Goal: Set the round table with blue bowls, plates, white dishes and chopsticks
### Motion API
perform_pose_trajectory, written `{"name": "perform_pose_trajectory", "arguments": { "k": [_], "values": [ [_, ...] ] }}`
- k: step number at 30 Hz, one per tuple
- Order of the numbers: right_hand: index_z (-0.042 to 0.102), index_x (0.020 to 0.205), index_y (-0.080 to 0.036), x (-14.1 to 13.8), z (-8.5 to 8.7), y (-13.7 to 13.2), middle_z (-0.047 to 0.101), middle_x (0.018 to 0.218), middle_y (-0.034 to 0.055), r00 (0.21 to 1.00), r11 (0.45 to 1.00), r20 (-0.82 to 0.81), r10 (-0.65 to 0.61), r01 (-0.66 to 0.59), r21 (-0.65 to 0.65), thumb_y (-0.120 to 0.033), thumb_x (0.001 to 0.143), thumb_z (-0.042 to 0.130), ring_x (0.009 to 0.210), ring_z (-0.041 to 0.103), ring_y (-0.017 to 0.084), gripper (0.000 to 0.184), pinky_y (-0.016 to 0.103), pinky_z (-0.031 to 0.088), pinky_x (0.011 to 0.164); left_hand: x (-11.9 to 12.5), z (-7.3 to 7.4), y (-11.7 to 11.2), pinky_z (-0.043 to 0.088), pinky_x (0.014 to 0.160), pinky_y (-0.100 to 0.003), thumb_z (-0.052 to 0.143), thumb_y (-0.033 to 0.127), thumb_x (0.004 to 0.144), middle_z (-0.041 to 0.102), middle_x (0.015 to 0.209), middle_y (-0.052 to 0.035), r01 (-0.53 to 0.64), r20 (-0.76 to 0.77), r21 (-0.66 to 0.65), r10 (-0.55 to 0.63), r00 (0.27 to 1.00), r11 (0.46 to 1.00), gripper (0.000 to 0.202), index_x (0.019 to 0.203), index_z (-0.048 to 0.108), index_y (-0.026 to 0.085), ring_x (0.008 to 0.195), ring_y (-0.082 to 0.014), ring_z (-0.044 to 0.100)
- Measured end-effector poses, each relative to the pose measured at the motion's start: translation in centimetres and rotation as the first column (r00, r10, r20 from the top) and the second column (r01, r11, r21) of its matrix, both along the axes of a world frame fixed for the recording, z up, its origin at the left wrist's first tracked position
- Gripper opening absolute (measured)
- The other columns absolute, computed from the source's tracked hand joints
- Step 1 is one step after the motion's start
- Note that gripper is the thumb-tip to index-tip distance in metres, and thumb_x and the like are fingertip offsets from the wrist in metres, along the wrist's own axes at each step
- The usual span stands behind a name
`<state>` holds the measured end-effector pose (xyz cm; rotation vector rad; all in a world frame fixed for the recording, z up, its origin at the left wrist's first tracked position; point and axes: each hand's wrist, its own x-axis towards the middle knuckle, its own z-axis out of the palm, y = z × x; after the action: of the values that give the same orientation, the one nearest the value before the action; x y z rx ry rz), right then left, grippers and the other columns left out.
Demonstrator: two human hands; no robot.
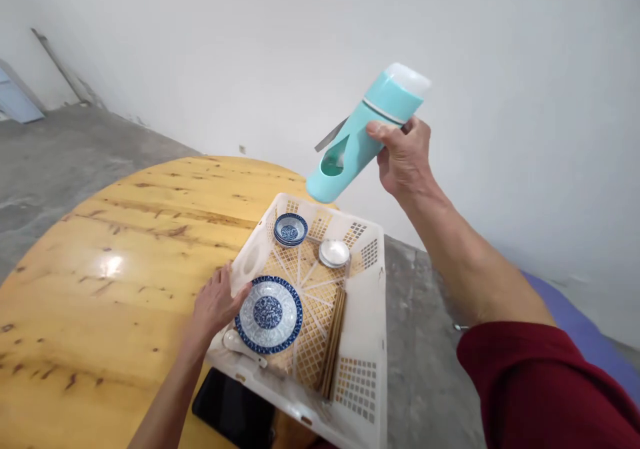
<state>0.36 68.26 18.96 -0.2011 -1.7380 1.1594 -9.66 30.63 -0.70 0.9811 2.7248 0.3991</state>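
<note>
My right hand grips a teal bottle-shaped container around its upper part and holds it tilted in the air above the far end of the basket. The container has a white top and a cut-out opening near its lower end; a thin grey piece sticks out behind it. My left hand is at the left rim of the white plastic basket, thumb over the inner side and fingers outside. Under that thumb lies a blue-and-white plate. A white spoon rests beside the plate.
Also in the basket are stacked blue-patterned bowls, small white dishes and wooden chopsticks along the right side. A black phone-like slab lies on the yellow wooden table by the near rim. A white wall stands behind.
</note>
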Motion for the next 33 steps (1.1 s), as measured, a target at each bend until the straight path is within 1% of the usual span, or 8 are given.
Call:
{"name": "perform_pose_trajectory", "arguments": {
  "k": [3, 6, 12, 16, 20, 25, 30, 33],
  "values": [
    [0.063, 0.091, -0.028, 2.7, 2.0, -4.8, 0.070, 0.091, 0.0044, 0.991, 0.991, 0.038, 0.128, -0.126, -0.037, -0.064, 0.067, 0.081, 0.097, 0.071, 0.029, 0.047, 0.047, 0.065, 0.080, 0.2, 0.7, -0.5, 0.049, 0.105, -0.049, 0.042, 0.057, 0.099, 0.058, 0.143, -0.0253, 0.029, -0.010, 0.090, -0.029, 1.000, 0.995, 0.074, 0.152, 0.039, 0.005, 0.131, -0.0379, 0.059],
    [0.065, 0.093, -0.028, 4.7, 3.3, -9.2, 0.072, 0.092, 0.0051, 0.975, 0.977, 0.078, 0.209, -0.205, -0.060, -0.065, 0.061, 0.084, 0.096, 0.071, 0.030, 0.053, 0.048, 0.065, 0.079, 1.4, 2.6, -0.5, 0.047, 0.110, -0.049, 0.046, 0.052, 0.098, 0.061, 0.139, -0.0229, 0.055, 0.007, 0.306, -0.060, 0.998, 0.951, 0.066, 0.147, 0.044, 0.007, 0.132, -0.0348, 0.058],
    [0.067, 0.096, -0.023, 7.5, 3.3, -17.2, 0.075, 0.092, 0.0063, 0.953, 0.964, 0.148, 0.266, -0.260, -0.057, -0.066, 0.056, 0.089, 0.093, 0.072, 0.028, 0.063, 0.044, 0.064, 0.078, 7.7, 8.8, 0.9, 0.037, 0.121, -0.053, 0.073, 0.053, 0.082, 0.045, 0.158, -0.0202, 0.126, 0.124, 0.739, -0.318, 0.940, 0.662, 0.095, 0.158, 0.030, 0.016, 0.147, -0.0351, 0.043],
    [0.069, 0.095, -0.020, 9.2, 1.7, -21.4, 0.077, 0.091, 0.0084, 0.934, 0.955, 0.207, 0.291, -0.272, -0.116, -0.059, 0.056, 0.092, 0.084, 0.072, 0.027, 0.060, 0.040, 0.063, 0.072, 11.0, 10.4, 0.2, 0.045, 0.115, -0.055, 0.081, 0.049, 0.076, 0.049, 0.155, -0.0187, 0.110, 0.193, 0.823, -0.457, 0.868, 0.557, 0.102, 0.160, 0.031, 0.021, 0.142, -0.0375, 0.049],
    [0.071, 0.088, -0.017, 11.2, 0.1, -24.3, 0.078, 0.085, 0.0105, 0.925, 0.967, 0.284, 0.252, -0.233, -0.101, -0.055, 0.053, 0.092, 0.074, 0.072, 0.027, 0.055, 0.036, 0.062, 0.065, 12.3, 9.9, -2.9, 0.054, 0.106, -0.051, 0.082, 0.047, 0.080, 0.061, 0.141, -0.0124, 0.125, 0.241, 0.809, -0.518, 0.821, 0.574, 0.083, 0.152, 0.047, 0.027, 0.133, -0.0356, 0.056],
    [0.075, 0.091, -0.017, 13.0, -1.6, -27.4, 0.078, 0.087, 0.0120, 0.825, 0.930, 0.444, 0.351, -0.362, -0.061, -0.059, 0.056, 0.085, 0.075, 0.072, 0.028, 0.056, 0.037, 0.063, 0.069, 13.0, 9.9, -5.8, 0.058, 0.095, -0.046, 0.064, 0.039, 0.099, 0.063, 0.133, -0.0118, 0.156, 0.216, 0.796, -0.516, 0.829, 0.584, 0.040, 0.132, 0.061, 0.017, 0.113, -0.0246, 0.065],
    [0.076, 0.098, -0.017, 13.7, -3.4, -28.3, 0.078, 0.099, 0.0157, 0.845, 0.942, 0.460, 0.273, -0.333, 0.052, -0.060, 0.061, 0.078, 0.086, 0.073, 0.032, 0.057, 0.041, 0.063, 0.078, 11.7, 10.7, -8.0, 0.057, 0.099, -0.046, 0.078, 0.049, 0.085, 0.071, 0.124, -0.0097, 0.168, 0.230, 0.777, -0.522, 0.821, 0.607, 0.056, 0.134, 0.065, 0.025, 0.115, -0.0294, 0.067],
    [0.075, 0.102, -0.018, 14.2, -4.5, -28.4, 0.078, 0.099, 0.0155, 0.840, 0.924, 0.459, 0.288, -0.370, 0.097, -0.056, 0.059, 0.079, 0.094, 0.073, 0.035, 0.058, 0.044, 0.062, 0.084, 9.7, 12.6, -10.8, 0.056, 0.101, -0.049, 0.083, 0.055, 0.075, 0.074, 0.122, -0.0109, 0.150, 0.243, 0.757, -0.488, 0.838, 0.635, 0.069, 0.135, 0.066, 0.025, 0.116, -0.0327, 0.068]
  ]
}}
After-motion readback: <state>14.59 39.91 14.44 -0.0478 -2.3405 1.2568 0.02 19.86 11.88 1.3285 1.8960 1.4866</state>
